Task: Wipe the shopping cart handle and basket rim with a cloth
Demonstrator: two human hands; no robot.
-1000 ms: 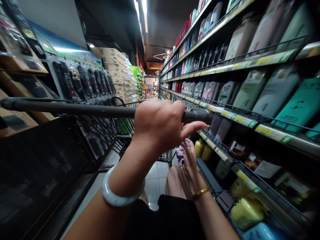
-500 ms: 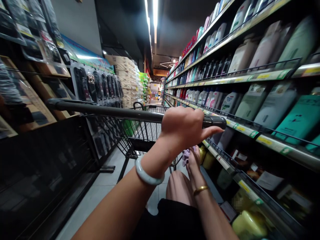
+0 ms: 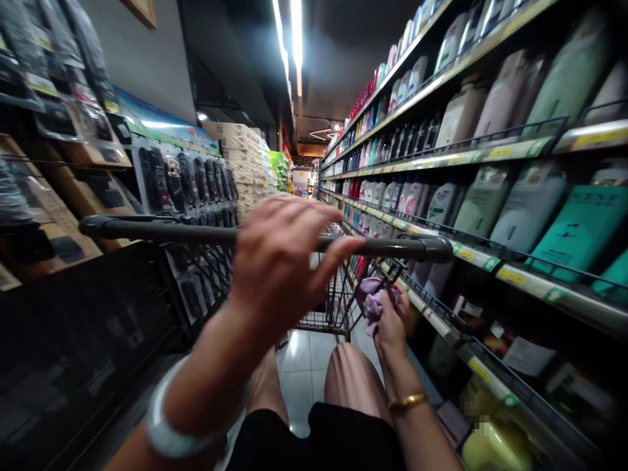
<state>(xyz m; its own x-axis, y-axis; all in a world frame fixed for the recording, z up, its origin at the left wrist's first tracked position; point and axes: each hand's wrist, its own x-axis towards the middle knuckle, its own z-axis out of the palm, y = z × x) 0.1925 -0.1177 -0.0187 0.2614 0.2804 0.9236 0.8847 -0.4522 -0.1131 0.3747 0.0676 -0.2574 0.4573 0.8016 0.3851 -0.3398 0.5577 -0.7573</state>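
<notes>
A dark shopping cart handle [image 3: 397, 247] runs across in front of me. My left hand [image 3: 275, 265], with a pale bangle [image 3: 169, 418] at the wrist, lies over the handle, blurred. Its fingers stretch forward and the thumb stands apart, so it is open. Below the handle's right part, my right hand [image 3: 394, 320] is closed on a crumpled purple cloth [image 3: 375, 306], beside the cart's right side frame. A gold bracelet [image 3: 408, 402] circles that wrist. The wire basket [image 3: 331, 307] of the cart shows partly behind my left hand.
Shelves with price rails [image 3: 510, 275] and rows of pump bottles [image 3: 490, 199] line the right side closely. On the left hang packaged dark goods [image 3: 184, 176] above a black panel [image 3: 73, 353]. Stacked pale packs [image 3: 240, 154] stand farther along. Grey floor tiles [image 3: 297, 383] lie beneath the cart.
My left hand has loosened from its fist round the handle's right part and shifted left, fingers extended. My right hand with the purple cloth shows more fully, by the cart's right side.
</notes>
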